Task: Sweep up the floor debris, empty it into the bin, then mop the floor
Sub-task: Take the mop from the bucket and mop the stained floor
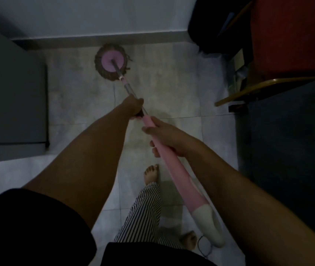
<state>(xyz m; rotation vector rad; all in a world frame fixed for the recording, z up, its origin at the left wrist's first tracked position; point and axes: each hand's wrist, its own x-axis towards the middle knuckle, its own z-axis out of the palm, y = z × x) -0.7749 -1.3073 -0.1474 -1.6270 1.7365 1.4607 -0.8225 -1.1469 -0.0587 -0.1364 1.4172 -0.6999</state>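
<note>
Light: dim throughout; colours and fine floor marks are hard to read.
Hidden: any debris on the floor (pixel 172 89) cannot be made out. The dark bulk (pixel 214 24) in the far right corner is perhaps a bag, though the gloom leaves it uncertain.
Cut off: the cabinet (pixel 12 96) runs off the left edge; the red block (pixel 294 35) and dark seat (pixel 291 150) run off the right.
Containers: none can be told apart in this view.
Mop head (pixel 111 62): round, pink disc ringed with brown strands, flat on the floor, almost touching the skirting (pixel 99 41) of the far wall.
Pole (pixel 169 166): slants from the head back toward the person, pink sleeve with a white end (pixel 209 225) and a thin cord loop.
Left hand (pixel 134 106): fingers closed round the pole at the top of the pink sleeve.
Right hand (pixel 164 136): fingers wrapped round the pink sleeve, just behind the left.
Feet: one bare foot (pixel 151 173) below striped trousers, midway down the floor.
Open room: a tiled strip between cabinet and seat, narrow; a wooden rail (pixel 264 89) juts into it from the right.
</note>
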